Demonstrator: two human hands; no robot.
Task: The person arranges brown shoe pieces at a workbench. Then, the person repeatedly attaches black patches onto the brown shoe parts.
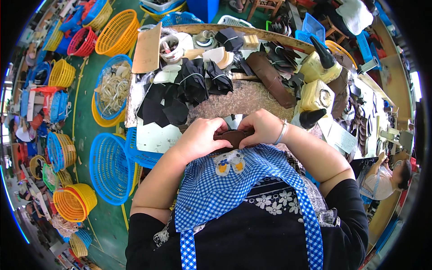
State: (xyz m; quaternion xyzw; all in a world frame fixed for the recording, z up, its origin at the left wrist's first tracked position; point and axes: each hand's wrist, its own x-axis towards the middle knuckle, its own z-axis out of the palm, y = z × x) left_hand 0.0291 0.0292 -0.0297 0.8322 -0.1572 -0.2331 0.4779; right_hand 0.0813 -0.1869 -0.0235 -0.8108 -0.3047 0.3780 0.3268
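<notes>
At the near edge of the wide, pale-green-topped tabletop (155,136), the dark brown, curved-edged, leather-like piece (231,138) lies directly between the bare left hand (204,136) and the bare right hand (263,128), its visible long axis running left to right across the body. Neither hand is clearly nearer: the left hand covers the left end, the right hand the right end. Both grips are closed on the piece, with the 2 thumbs on the near side and pointing inward; the remaining fingers are partly hidden, and contact between piece and tabletop cannot be confirmed. Materials, in descending order of size: the blue-and-white checked cloth apron (216,189) is gathered just below the piece; the rough, mottled, brown-grey slab (225,101) extends beyond the hands; the long, smooth, brown leather-like strip (270,81) slants across the far right of the slab; the matte black, layered stack of cut sheets (192,81) stands at the far left, angular in outline. To the right is the yellowed, blocky, translucent plastic container (317,96), with the glossy black, tapered cone (312,118) at its near side. Smallest are the pale, fan-shaped piece (234,120), just beyond the brown piece, and the thin, silver-coloured, rounded bracelet (282,131) on the right wrist.
</notes>
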